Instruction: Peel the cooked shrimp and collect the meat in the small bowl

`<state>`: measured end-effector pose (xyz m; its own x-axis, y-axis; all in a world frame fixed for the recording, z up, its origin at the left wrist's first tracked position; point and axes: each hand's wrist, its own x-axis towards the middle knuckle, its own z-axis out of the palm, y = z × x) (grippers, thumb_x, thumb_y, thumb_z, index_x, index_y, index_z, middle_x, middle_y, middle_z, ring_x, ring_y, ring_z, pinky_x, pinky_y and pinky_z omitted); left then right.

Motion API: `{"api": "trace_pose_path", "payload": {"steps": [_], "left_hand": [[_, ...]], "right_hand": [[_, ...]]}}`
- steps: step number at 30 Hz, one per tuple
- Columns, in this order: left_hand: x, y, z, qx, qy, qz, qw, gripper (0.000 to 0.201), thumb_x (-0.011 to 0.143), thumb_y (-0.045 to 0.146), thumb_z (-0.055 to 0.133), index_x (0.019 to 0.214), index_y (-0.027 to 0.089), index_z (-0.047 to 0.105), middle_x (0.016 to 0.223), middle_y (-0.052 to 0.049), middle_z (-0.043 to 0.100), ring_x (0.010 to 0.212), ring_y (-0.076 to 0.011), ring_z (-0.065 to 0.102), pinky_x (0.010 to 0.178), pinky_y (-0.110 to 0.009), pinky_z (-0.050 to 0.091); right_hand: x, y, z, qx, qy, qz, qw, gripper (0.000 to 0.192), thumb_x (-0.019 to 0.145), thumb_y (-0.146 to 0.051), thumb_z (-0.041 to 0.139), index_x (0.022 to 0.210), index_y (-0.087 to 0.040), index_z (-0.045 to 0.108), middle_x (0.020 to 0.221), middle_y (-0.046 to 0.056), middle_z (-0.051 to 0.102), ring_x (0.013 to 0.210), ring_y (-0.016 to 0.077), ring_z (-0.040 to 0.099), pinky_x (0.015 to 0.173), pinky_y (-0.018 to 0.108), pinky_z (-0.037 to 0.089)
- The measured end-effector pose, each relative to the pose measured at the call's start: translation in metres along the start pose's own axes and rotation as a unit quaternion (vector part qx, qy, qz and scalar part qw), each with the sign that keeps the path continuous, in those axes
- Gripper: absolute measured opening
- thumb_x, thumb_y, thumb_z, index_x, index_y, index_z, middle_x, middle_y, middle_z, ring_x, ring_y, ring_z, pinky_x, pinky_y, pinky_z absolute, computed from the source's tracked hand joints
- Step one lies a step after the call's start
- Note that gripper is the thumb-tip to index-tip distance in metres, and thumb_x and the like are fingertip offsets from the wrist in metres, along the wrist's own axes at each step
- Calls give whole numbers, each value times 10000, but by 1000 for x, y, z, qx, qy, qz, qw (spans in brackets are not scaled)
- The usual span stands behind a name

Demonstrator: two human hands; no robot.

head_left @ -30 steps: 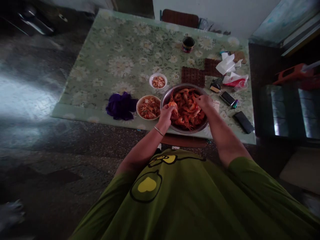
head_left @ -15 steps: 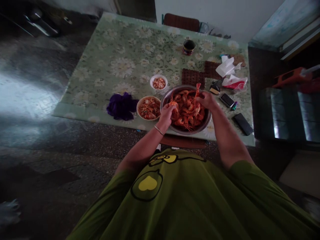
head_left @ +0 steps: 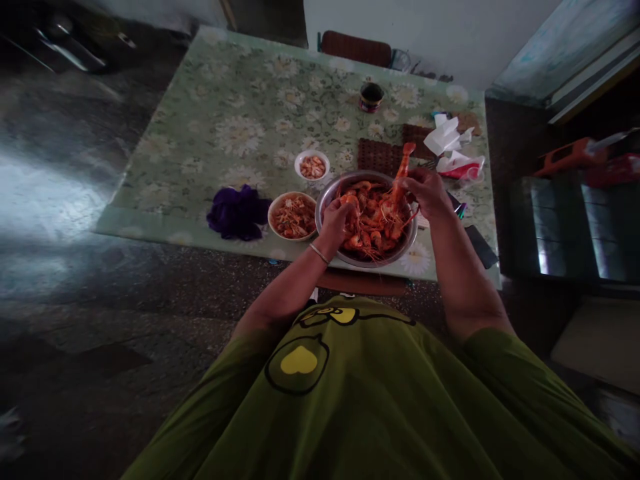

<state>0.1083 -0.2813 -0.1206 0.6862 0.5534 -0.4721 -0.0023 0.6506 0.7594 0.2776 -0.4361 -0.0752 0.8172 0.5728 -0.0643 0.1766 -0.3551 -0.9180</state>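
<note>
A large metal bowl (head_left: 321, 195) full of cooked red shrimp (head_left: 367, 238) stands near the table's front edge. My right hand (head_left: 429, 191) is closed on a shrimp (head_left: 404, 162) above the bowl's right side, its tail pointing up and away from me. On the left side of the bowl, my left hand (head_left: 335, 225) pinches another shrimp (head_left: 351, 200) between its fingertips. Left of the metal bowl is a bowl (head_left: 271, 224) of shrimp heads and shells. Behind that, a small white bowl (head_left: 297, 167) contains peeled shrimp.
A purple cloth (head_left: 237, 212) lies left of the bowls. Farther back are an open can (head_left: 371, 98) and brown woven mats (head_left: 379, 155). Crumpled white tissues (head_left: 445, 135) and a dark phone (head_left: 481, 247) lie on the right. A chair (head_left: 355, 48) stands behind the table.
My right hand has lifted its shrimp higher and to the right, clear of the pile. My left hand stays at the bowl's left side. The whole view has shifted slightly.
</note>
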Motion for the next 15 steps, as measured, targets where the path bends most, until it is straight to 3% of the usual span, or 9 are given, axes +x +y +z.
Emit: {"api": "trace_pose_path", "payload": {"steps": [4, 7, 12, 15], "left_hand": [[1, -2, 13, -22, -11, -10, 1000, 292, 772, 231, 881, 821, 199, 595, 630, 68, 612, 543, -78, 578, 560, -201, 456], [4, -8, 13, -28, -26, -34, 999, 296, 813, 253, 873, 850, 204, 584, 643, 63, 622, 525, -88, 589, 555, -218, 474], [8, -20, 1, -29, -57, -33, 997, 338, 767, 281, 903, 885, 217, 592, 651, 69, 622, 518, -88, 579, 516, -219, 449], [11, -25, -1, -24, -82, -2, 996, 438, 675, 309, 959, 906, 218, 598, 688, 66, 641, 542, -82, 589, 532, -218, 464]], "right_hand": [[-15, 13, 37, -10, -52, 16, 998, 407, 771, -550, 811, 864, -162, 737, 706, 2, 680, 671, 165, 636, 648, 287, 547], [-27, 21, 59, -20, -67, 24, 997, 351, 806, -477, 769, 932, -150, 783, 798, 22, 745, 771, 203, 690, 767, 337, 585], [-41, 22, 69, -23, -84, -9, 996, 362, 820, -282, 672, 1137, -179, 815, 1113, 50, 815, 1091, 256, 730, 1064, 435, 555], [-47, 19, 72, -26, -97, -30, 994, 372, 800, -201, 634, 1120, -190, 823, 1130, 38, 816, 1146, 257, 722, 1135, 458, 519]]}}
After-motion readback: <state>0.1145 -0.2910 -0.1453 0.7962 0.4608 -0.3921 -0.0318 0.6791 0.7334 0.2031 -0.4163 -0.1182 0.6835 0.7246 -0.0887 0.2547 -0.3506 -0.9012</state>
